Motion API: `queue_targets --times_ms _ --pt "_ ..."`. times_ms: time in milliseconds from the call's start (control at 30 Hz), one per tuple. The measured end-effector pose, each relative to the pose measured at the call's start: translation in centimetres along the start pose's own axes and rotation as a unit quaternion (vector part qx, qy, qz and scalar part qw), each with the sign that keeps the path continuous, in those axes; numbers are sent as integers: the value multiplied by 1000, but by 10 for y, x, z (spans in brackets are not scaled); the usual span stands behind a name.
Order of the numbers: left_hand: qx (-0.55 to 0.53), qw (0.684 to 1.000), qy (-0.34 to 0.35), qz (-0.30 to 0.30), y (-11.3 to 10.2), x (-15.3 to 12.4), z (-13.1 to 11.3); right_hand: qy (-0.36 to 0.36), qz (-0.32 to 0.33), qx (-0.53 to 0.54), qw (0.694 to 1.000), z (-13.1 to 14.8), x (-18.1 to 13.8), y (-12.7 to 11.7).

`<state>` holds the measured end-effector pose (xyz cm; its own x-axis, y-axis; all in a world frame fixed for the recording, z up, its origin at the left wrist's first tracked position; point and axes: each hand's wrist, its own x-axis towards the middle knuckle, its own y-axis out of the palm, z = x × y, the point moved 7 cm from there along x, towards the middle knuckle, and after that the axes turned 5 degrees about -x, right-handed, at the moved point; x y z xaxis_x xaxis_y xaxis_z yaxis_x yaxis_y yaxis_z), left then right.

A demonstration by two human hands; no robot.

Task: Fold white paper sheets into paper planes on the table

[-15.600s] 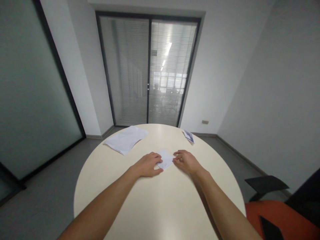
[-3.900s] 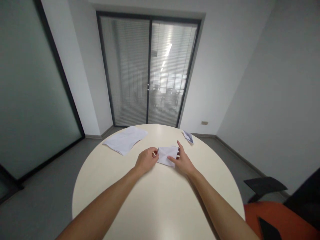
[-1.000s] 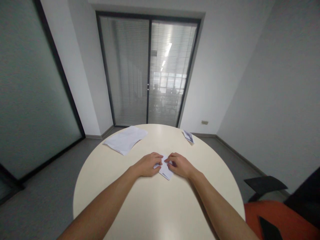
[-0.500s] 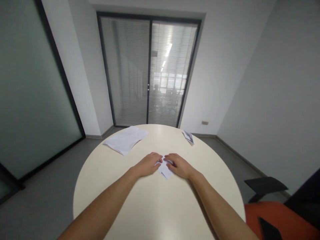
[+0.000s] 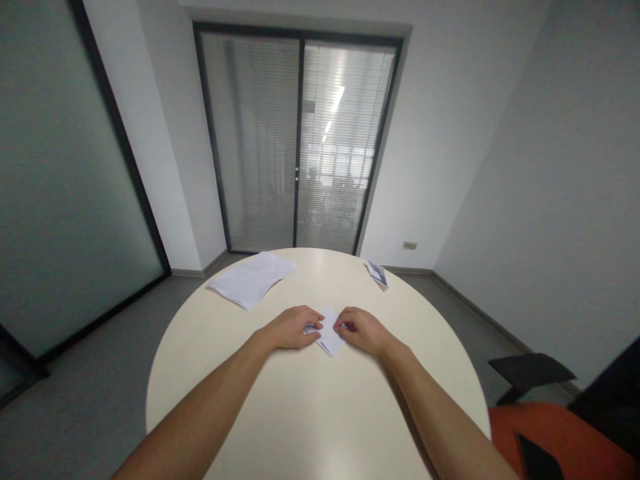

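A small white folded paper (image 5: 329, 337) lies on the round table in front of me, one pointed corner towards me. My left hand (image 5: 296, 328) is at its left corner, fingertips on top and thumb along the lower edge, holding it against the table. At the right corner, my right hand (image 5: 364, 329) pinches the folded paper between thumb and forefinger, its other fingers curled in. Part of each side corner is hidden under the fingers.
On the cream round table (image 5: 310, 413), a larger white sheet (image 5: 253, 279) lies at the far left. Another folded paper piece (image 5: 377, 273) sits near the far right edge. An orange chair (image 5: 565, 437) with black armrests stands at the right, beside the table.
My hands have moved slightly apart, baring more of the paper's middle. The right fingers have closed into a pinch at its right corner. The other papers have not moved.
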<state>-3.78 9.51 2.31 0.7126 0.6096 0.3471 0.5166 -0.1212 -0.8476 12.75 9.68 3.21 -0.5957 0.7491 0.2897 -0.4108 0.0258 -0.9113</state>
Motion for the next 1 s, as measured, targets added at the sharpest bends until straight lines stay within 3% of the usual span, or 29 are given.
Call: queue_targets --times_ms 500,1000 --pt "22 1000 8 -15 -5 0 -10 14 -12 -12 1000 -7 -2 -4" --pt "26 999 -10 -25 -12 0 2 -17 -9 -16 1000 4 -7 -5"
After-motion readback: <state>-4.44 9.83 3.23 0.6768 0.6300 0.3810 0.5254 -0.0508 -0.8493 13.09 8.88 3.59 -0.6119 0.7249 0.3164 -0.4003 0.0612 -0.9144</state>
